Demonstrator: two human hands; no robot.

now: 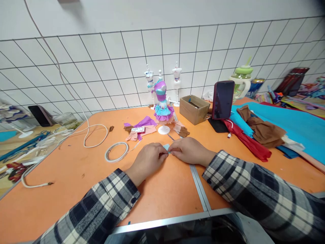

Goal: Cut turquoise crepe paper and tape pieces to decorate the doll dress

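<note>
My left hand (148, 159) and my right hand (189, 150) meet on the orange table (76, 169), both pinching a small light-blue scrap (166, 147) between their fingertips. Most of the scrap is hidden by my fingers. Just beyond them stands a small mannequin (162, 105) in a purple and blue ruffled dress on a white base. Loose purple, pink and brown scraps (142, 128) lie beside it.
A roll of tape (116, 151) and a white cable (93, 135) lie to the left. A cardboard box (194, 109), an upright phone (223, 100), blue, red and brown fabric (279, 128) sit right. Two bare mannequins (176, 76) stand by the tiled wall.
</note>
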